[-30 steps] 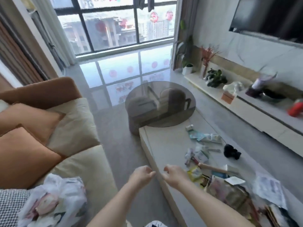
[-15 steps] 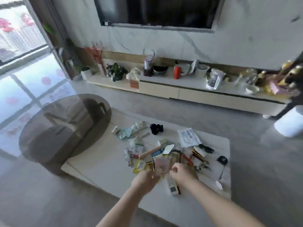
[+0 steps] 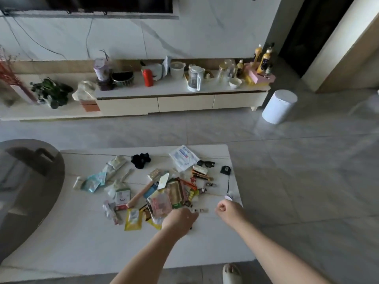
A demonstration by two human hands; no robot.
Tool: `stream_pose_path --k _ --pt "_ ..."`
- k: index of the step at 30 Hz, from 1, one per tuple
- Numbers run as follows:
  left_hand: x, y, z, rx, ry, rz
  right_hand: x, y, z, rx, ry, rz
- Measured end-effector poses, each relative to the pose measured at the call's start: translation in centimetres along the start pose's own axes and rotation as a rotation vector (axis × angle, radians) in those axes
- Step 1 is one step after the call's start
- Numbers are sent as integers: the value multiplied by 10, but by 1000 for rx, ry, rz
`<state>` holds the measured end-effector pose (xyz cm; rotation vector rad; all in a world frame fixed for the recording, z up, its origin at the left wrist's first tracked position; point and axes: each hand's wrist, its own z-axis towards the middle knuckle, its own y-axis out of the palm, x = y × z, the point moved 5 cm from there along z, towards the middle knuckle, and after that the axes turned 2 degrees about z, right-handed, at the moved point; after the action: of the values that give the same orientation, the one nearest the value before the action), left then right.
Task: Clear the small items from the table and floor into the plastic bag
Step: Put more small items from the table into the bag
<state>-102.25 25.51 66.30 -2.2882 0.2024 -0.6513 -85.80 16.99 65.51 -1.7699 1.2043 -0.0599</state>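
reaching over the pale bench (image 3: 86,238), the left hand (image 3: 180,219) is hovering at the near edge of the heap of small items (image 3: 164,193), its fingers curling downward; whether it is gripping anything cannot be told, since the fingertips are hidden behind the knuckles. the right hand (image 3: 227,209) is floating just to the right of it, fingers curling into a loose fist and holding nothing visible. a flat white strip (image 3: 200,210) is lying on the bench between the two hands. just left of the left hand a yellow sachet (image 3: 133,219) is lying flat, and beyond it a wooden stick (image 3: 140,194) is slanting through the wrappers. far ahead of the left hand a black scrunchie (image 3: 140,159) is sitting apart from the heap, with a white paper packet (image 3: 183,157) to its right. ahead of the right hand a black tape measure (image 3: 225,170) is resting near the bench edge, its cord trailing toward the fist. the plastic bag is not showing anywhere. below the right forearm a pale slipper (image 3: 231,273) is standing on the grey floor (image 3: 297,181).
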Motion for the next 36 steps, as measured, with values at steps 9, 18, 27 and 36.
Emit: stream_pose_path --k 9,18,27,36 --pt "68 31 51 -41 -81 -31 83 -22 64 -75 42 136" --pt "108 67 133 -21 -219 -72 126 -29 170 -176 6 162" --pt "86 109 238 -28 -268 -68 162 21 256 -183 -141 52" --pt "31 155 327 36 -358 -162 208 79 324 -111 -57 82"
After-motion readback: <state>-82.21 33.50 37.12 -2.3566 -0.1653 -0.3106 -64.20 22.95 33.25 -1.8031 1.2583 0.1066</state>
